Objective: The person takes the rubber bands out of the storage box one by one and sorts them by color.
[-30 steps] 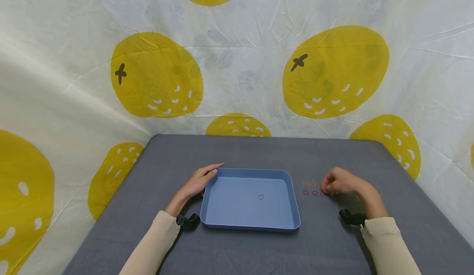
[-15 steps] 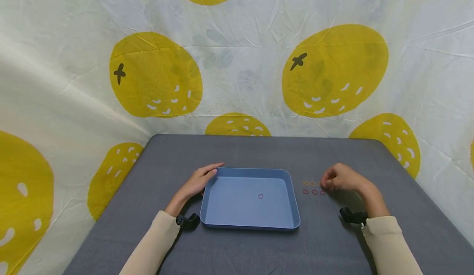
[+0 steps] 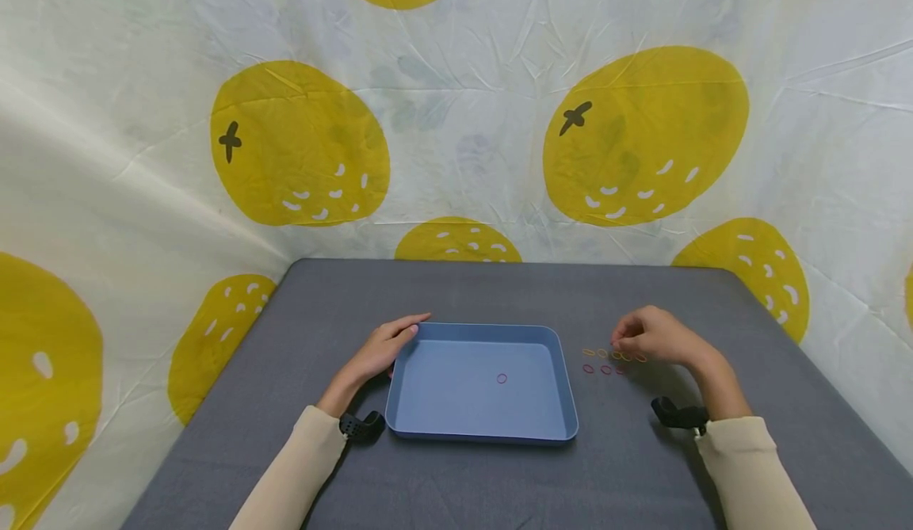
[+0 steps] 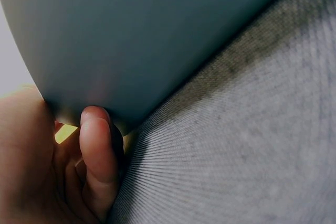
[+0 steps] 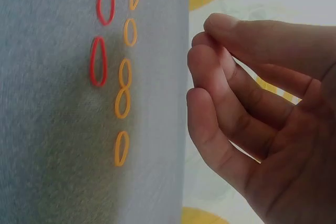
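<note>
My left hand (image 3: 381, 352) rests on the left rim of the blue tray (image 3: 442, 415), fingers along its far corner. In the left wrist view a fingertip (image 4: 97, 140) touches the tray's outer wall. One red rubber band (image 3: 502, 379) lies in the tray. My right hand (image 3: 659, 336) is raised over the small rubber bands right of the tray, thumb and fingertips together; whether a band is pinched there cannot be made out. Below it, orange rubber bands (image 5: 123, 102) lie in a row, with red rubber bands (image 5: 98, 61) in a second row nearer me.
A grey cloth (image 3: 471, 482) covers the table. Behind and beside it hangs a white curtain (image 3: 467, 158) with large yellow fruit prints. Dark wrist devices (image 3: 364, 427) sit at both cuffs.
My right hand has lifted away from the red row and shifted slightly left, uncovering more orange bands. The left hand and tray stay where they were.
</note>
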`<state>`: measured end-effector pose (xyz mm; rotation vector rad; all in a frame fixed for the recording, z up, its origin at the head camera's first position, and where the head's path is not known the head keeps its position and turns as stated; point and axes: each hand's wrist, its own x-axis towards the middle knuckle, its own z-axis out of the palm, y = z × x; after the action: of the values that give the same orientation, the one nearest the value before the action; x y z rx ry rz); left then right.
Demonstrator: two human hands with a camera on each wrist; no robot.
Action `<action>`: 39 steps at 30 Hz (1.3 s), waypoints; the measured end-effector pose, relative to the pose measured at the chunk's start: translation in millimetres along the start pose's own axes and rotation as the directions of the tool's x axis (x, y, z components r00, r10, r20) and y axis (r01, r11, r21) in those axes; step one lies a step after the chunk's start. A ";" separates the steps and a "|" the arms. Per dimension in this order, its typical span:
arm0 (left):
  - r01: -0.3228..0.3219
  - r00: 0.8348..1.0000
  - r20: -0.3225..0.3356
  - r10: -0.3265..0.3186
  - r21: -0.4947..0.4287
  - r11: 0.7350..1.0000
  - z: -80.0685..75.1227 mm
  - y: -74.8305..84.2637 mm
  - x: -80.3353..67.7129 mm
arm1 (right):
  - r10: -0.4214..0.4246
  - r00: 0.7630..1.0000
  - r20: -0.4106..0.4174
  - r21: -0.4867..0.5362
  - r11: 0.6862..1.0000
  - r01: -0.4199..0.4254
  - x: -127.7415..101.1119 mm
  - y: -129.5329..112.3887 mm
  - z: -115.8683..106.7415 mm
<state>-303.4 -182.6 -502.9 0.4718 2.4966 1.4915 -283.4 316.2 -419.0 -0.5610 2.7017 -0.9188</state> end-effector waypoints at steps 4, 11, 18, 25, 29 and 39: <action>0.000 1.000 0.006 0.000 -0.005 1.000 -0.9 0.0 -0.5 | -0.021 1.000 -0.005 -0.024 1.000 0.021 2.1 -7.6 1.0; -0.010 1.000 0.009 0.010 -0.004 1.000 -1.8 0.8 -0.1 | -0.058 0.998 -0.007 -0.067 0.996 0.058 10.5 -25.9 6.6; -0.002 1.000 0.006 0.002 -0.007 1.000 -2.2 0.0 0.2 | -0.094 0.995 0.028 -0.044 0.994 0.095 25.1 -51.6 15.9; 0.000 1.000 0.007 0.000 -0.014 1.000 -1.3 -0.4 0.1 | -0.163 0.986 0.040 -0.037 0.986 0.165 46.9 -80.0 29.4; -0.007 1.000 0.016 0.007 -0.013 1.000 -1.1 -0.5 0.7 | -0.175 0.984 0.043 -0.012 0.984 0.176 56.9 -92.4 36.8; 0.002 1.000 0.016 -0.002 -0.002 1.000 -2.0 -0.6 0.6 | -0.237 0.968 0.087 0.029 0.972 0.235 76.2 -116.4 53.0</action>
<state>-304.7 -184.3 -502.4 0.4784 2.4828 1.4830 -301.5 170.4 -394.7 -0.9136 2.5813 -0.9487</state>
